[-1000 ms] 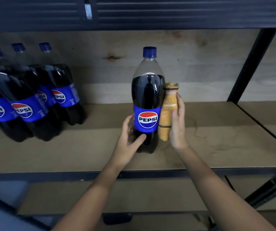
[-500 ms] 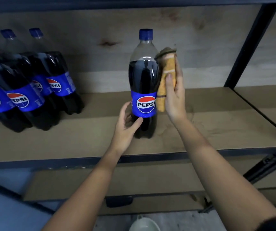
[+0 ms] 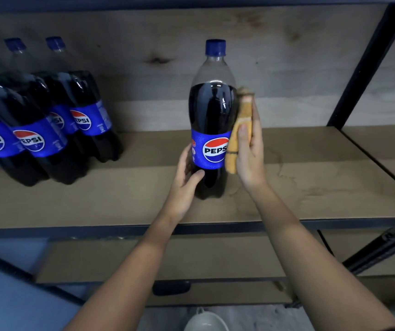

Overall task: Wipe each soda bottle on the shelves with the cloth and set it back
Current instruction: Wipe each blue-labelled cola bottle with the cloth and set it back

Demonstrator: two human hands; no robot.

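One Pepsi bottle (image 3: 212, 120) stood upright on the wooden shelf (image 3: 311, 187), its base held by the left hand (image 3: 187, 182). From half a second before, the right hand (image 3: 249, 151), pressing the folded yellow cloth (image 3: 239, 137) flat against the bottle's side, had slid downward, suggesting wiping was underway.
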